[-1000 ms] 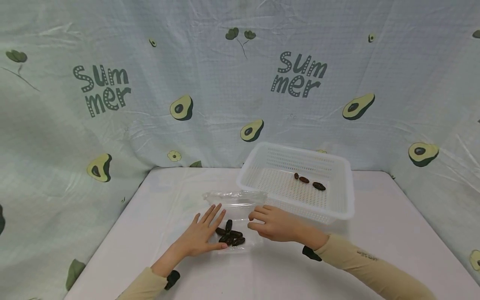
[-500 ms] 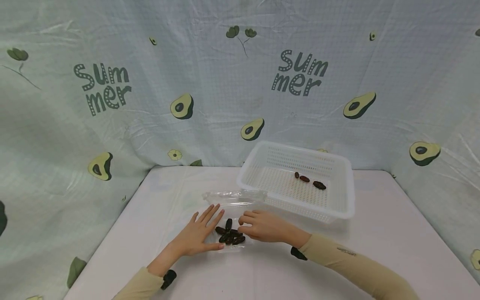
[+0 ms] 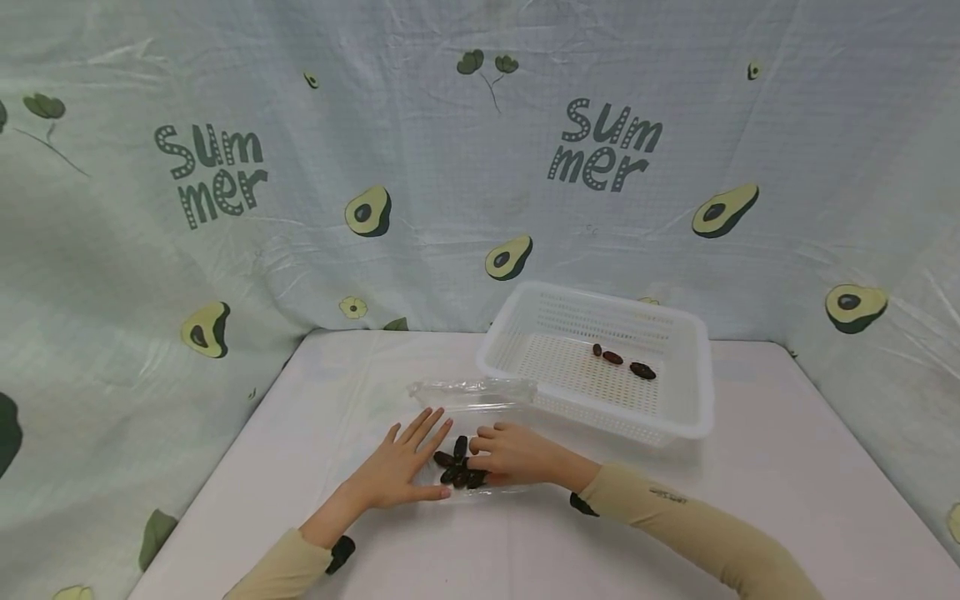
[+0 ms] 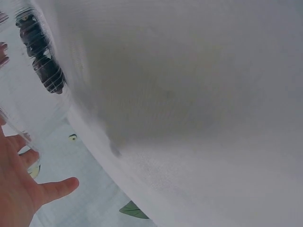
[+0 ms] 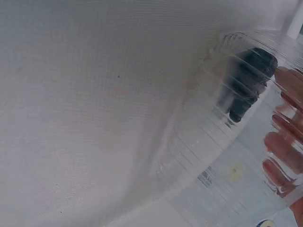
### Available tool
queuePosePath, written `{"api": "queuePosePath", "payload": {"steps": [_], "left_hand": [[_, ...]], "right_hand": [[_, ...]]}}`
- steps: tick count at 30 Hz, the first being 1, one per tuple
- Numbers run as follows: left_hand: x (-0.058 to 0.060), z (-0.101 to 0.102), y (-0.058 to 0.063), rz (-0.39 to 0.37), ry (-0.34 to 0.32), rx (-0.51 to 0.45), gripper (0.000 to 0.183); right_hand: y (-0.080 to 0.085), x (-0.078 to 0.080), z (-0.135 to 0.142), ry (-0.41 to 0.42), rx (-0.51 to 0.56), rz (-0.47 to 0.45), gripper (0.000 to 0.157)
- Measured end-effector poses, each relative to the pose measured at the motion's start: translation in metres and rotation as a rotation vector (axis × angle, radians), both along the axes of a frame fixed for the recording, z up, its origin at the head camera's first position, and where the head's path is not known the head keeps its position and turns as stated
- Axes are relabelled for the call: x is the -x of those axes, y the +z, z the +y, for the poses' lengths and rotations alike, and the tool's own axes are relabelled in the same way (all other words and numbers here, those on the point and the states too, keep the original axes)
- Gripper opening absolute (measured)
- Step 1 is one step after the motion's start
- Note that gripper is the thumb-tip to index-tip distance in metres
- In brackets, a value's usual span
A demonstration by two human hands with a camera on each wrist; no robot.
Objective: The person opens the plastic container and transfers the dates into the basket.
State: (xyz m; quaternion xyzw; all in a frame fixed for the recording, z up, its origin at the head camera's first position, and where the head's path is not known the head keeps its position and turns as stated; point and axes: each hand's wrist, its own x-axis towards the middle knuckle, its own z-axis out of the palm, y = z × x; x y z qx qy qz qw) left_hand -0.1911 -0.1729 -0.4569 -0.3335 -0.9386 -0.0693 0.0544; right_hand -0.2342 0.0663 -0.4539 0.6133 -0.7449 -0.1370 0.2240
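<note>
Several dark brown dates (image 3: 457,476) lie together in a clear plastic box (image 5: 208,156), whose hinged lid (image 3: 472,393) stands raised at the back. My left hand (image 3: 397,471) rests at the left side of the box, fingers spread and straight, thumb along the front. Over the right part of the date pile is my right hand (image 3: 517,456), fingers bent downward, covering some dates. In the right wrist view its fingers (image 5: 282,151) show through the ribbed clear wall, close to the dates; I cannot tell if they pinch one.
A white perforated plastic basket (image 3: 707,379) stands at the back right, with 3 dates (image 3: 612,358) on its floor. The box and basket share a white-covered table (image 3: 600,550). Behind it hangs a pale curtain (image 3: 420,125) printed with avocados.
My right hand has moved left, from the box's right side to over the dates, and now hides some of them. My left hand has stayed in place. The basket's dates look unchanged.
</note>
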Motion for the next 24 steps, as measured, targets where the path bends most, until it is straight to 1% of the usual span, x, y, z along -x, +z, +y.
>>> {"api": "queuePosePath", "payload": {"steps": [4,11,19,24], "left_hand": [[0.0,0.0,0.001,-0.001,0.002,0.005,0.088],[0.002,0.0,-0.002,-0.014,0.006,0.011,0.089],[0.003,-0.001,-0.006,-0.019,0.02,0.022,0.088],[0.003,-0.002,-0.007,-0.007,0.016,0.021,0.089]], "right_hand": [[-0.005,0.003,-0.003,-0.027,-0.024,-0.003,0.025],[-0.013,0.01,-0.008,-0.071,-0.034,-0.024,0.02],[-0.017,0.015,-0.014,-0.084,-0.065,0.018,0.014],[-0.019,0.017,-0.018,-0.103,-0.077,0.018,0.011]]}}
